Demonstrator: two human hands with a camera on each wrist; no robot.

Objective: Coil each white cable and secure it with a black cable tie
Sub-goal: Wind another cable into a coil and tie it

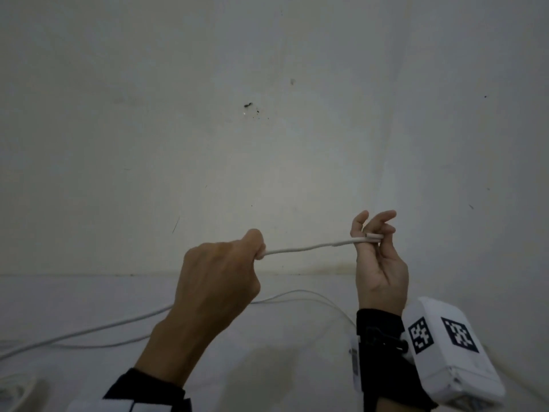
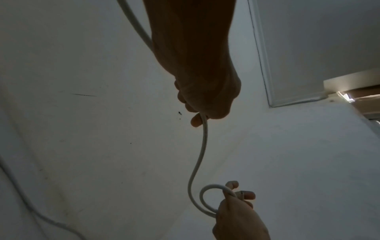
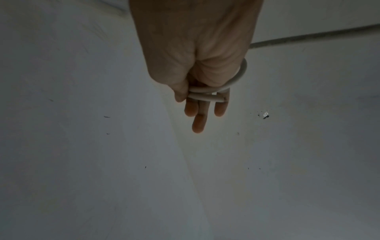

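Both hands are raised before a pale wall. The left hand, knuckles up, has its grip closed in a fist around the white cable. The right hand, palm toward the camera, pins the cable's small loop under its thumb against loosely extended fingers. The cable's slack trails onto the white surface below.

white cable vanishing inside the left hand fist, slack running off the head view's left edge
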